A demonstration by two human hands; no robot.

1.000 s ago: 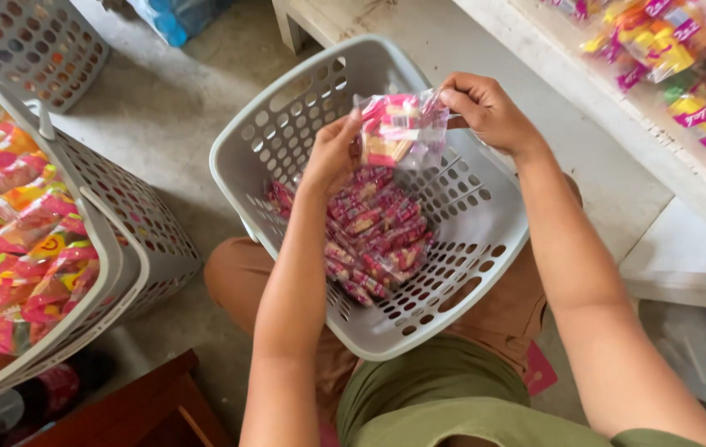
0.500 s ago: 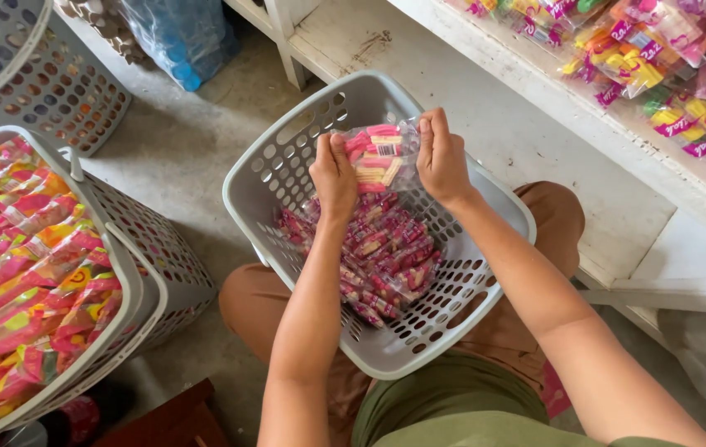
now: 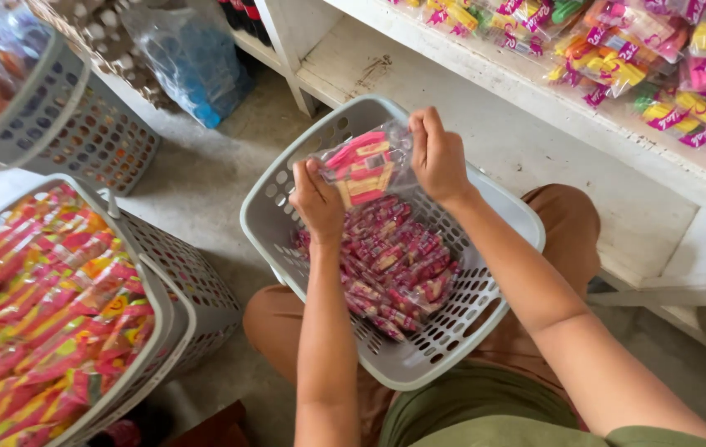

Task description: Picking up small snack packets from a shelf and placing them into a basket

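A clear plastic packet of pink sweets (image 3: 364, 164) is held above a grey basket (image 3: 287, 178); left hand (image 3: 317, 201) and right hand (image 3: 437, 156) pinch its opposite edges, fingers clamped; it looks light, soft, crinkly, probably slippery.

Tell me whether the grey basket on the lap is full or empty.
Partly full: pink packets cover the bottom of the basket, its walls showing bare above them.

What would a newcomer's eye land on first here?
Both hands, left hand and right hand, grip a clear plastic packet of pink and yellow sweets above the grey perforated plastic basket on the lap. At left, another grey basket brims with red-yellow wrapped snacks.
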